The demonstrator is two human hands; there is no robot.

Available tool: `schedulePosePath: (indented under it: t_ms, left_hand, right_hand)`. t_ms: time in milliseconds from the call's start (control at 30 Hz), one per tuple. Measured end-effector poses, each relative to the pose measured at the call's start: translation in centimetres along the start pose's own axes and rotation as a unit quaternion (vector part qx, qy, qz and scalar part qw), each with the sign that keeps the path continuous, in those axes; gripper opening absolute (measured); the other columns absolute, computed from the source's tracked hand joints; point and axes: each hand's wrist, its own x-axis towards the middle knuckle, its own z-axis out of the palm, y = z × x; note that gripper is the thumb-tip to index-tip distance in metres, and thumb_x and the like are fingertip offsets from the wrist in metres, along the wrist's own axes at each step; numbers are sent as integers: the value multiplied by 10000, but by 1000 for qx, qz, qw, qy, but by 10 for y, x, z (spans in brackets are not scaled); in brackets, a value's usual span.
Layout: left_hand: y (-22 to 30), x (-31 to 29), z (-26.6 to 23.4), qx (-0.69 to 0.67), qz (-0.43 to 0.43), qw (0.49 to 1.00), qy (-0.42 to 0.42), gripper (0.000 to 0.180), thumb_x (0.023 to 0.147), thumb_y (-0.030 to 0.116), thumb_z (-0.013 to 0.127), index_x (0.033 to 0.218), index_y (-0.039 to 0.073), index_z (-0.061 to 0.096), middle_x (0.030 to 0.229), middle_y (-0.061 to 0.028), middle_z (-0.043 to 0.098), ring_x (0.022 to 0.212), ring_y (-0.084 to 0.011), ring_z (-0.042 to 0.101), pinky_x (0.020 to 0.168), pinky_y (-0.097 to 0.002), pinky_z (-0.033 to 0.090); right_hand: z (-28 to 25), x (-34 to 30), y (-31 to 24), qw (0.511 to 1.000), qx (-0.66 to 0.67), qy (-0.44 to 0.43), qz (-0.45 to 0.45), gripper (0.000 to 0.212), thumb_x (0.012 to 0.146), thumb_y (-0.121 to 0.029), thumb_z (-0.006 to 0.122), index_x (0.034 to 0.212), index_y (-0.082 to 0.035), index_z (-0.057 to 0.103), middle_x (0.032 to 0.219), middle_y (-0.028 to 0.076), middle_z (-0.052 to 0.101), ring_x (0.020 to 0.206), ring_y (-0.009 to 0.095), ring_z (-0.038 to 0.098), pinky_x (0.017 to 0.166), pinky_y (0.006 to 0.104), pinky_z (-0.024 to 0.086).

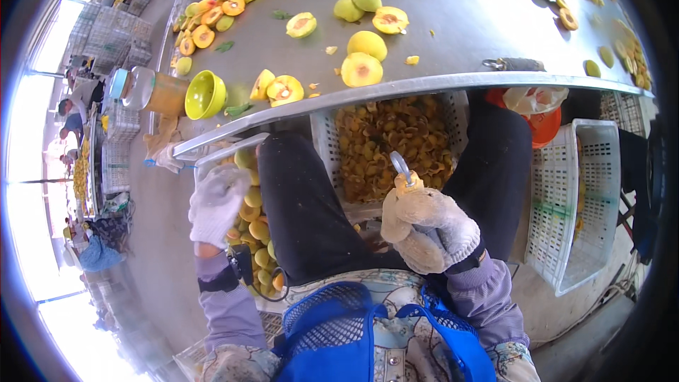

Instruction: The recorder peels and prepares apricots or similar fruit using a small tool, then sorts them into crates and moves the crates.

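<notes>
My right hand [428, 230], in a stained pale glove, is closed around a pitting tool [400, 164] in front of my lap. Its metal loop points up and away, and orange fruit pulp clings at the loop's base. My left hand [218, 201], in a whiter glove, hovers over a crate of halved yellow peaches [259, 230] beside my left thigh. Its fingers are loosely curved and partly hidden; nothing shows in them. On the metal table ahead lie cut peaches [361, 69], some halves with the stone showing.
The metal table's front edge [424, 85] crosses ahead. A crate of brownish fruit scraps [396, 141] stands between my knees. A green bowl [205, 95] and a jar [159, 92] are at left. Another loop tool [520, 64] lies on the table. At right are an orange bucket [546, 127] and a white crate [566, 205].
</notes>
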Motion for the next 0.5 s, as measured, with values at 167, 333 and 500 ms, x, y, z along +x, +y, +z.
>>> schedulePosePath:
  t_ms: [167,333,500]
  left_hand:
    - [36,56,30,40,5,999,15,364,858,274,652,1191,130,663,1340,-144,556,1278,-334,479,1052,-425,396]
    - [19,145,68,260,45,961,-85,460,808,359,684,1208,135,649,1481,-137,438,1409,-352,335,1160,-427,276]
    - [29,139,68,154,118,978,-77,464,787,295,723,1175,63,617,1375,-136,540,1284,-320,486,1074,-414,395]
  right_hand:
    - [21,10,-10,973,-185,23,135,223,915,-283,673,892,-62,647,539,41,567,375,118,496,345,230,337]
    - [20,11,-7,967,-215,52,128,220,912,-298,691,918,-87,629,600,32,610,442,107,547,361,230,362]
    - [20,13,-10,968,-218,61,107,218,917,-299,692,976,-103,619,635,22,623,473,94,559,385,222,392]
